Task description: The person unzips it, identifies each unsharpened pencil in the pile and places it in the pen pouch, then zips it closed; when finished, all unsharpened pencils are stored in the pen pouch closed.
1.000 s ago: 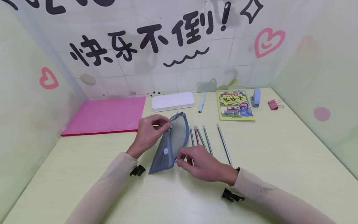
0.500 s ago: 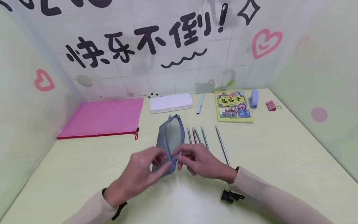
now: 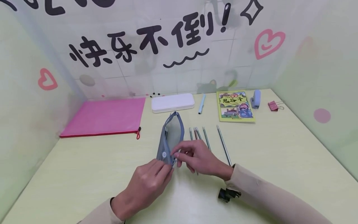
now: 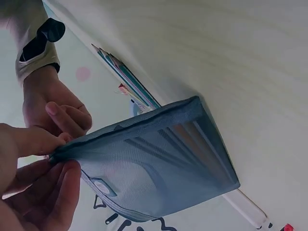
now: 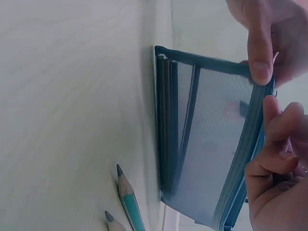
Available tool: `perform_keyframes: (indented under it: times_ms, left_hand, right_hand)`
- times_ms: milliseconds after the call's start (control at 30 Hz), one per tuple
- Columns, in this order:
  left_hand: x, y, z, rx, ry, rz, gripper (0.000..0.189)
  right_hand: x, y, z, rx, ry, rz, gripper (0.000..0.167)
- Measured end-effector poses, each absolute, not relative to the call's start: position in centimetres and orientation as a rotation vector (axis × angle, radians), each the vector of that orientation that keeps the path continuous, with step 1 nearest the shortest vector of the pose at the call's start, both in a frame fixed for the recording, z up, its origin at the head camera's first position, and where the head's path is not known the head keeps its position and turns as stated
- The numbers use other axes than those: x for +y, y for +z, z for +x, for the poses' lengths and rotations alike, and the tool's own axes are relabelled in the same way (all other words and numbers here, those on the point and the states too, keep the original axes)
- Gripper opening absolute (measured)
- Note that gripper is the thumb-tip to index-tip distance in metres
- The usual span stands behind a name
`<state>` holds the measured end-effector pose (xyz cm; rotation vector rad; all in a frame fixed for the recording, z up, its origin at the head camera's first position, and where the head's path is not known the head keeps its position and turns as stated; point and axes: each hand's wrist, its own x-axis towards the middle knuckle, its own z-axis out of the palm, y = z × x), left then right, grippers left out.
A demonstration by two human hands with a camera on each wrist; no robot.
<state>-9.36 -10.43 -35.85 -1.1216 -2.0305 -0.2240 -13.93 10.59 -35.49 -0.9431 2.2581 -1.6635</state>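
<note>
A blue mesh pencil case [image 3: 174, 134] stands on edge on the table, its zip open along the top. Dark pencils show through its mesh, lying along the bottom in the right wrist view. My left hand [image 3: 146, 183] pinches the near top corner between thumb and fingers. Right beside it, my right hand [image 3: 199, 158] has its thumb and index finger at the zip near that same corner; the zip pull itself is mostly hidden by the fingers. Several loose pencils [image 3: 206, 138] lie to the right, partly behind my right hand, and a lone pencil [image 3: 223, 143] lies farther right.
At the back left lies a pink zip folder [image 3: 104, 116]. Along the back stand a white box [image 3: 173, 103], a light blue pen [image 3: 202, 104], a yellow comic-style book [image 3: 235, 106], a blue stapler [image 3: 255, 99] and a pink binder clip [image 3: 274, 105]. Walls enclose the table.
My left hand has let go of the pencil case's far top edge, come toward me and gripped the near corner. My right hand has stayed near the zip, with the index finger shifted slightly left.
</note>
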Motion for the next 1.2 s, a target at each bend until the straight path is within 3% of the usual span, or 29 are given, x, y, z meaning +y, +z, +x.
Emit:
perform_keyframes:
  times_ms: [100, 333, 867, 1200]
  left_hand:
    - [-10.5, -35.7, -9.3, -2.007, -0.192, -1.127, 0.038]
    - [-11.2, -35.7, -8.4, -1.995, -0.163, -1.153, 0.041]
    - [-12.3, -36.1, -7.0, -1.985, -0.183, -1.165, 0.037]
    - [-14.4, -35.9, -7.5, -2.085, -0.207, -1.054, 0.033]
  right_hand:
    - [10.4, -35.5, -14.5, 2.285, -1.651, -0.906, 0.015]
    - [10.3, -35.4, -16.2, 2.431, -1.64, -0.871, 0.016]
    - [14.3, -35.0, -21.0, 2.769, -1.686, -0.601, 0.016]
    - [16.7, -35.3, -21.8, 2.709, -1.772, -0.425, 0.016]
